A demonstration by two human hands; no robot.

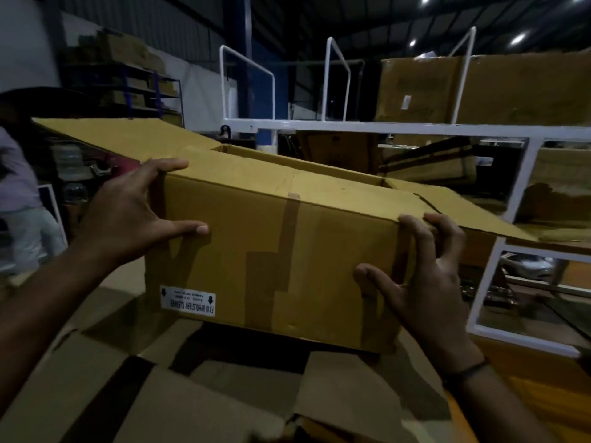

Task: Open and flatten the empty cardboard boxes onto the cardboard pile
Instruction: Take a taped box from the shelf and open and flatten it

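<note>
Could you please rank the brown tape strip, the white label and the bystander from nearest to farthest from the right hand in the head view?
1. The brown tape strip, mid face of the cardboard box, left of the right hand.
2. The white label, lower left of the same face.
3. The bystander, far left, beyond the box.

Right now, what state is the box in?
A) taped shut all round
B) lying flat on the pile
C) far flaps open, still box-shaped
C: the box keeps its shape, its far flaps are open, and the left hand and right hand hold its ends over the pile.
</note>
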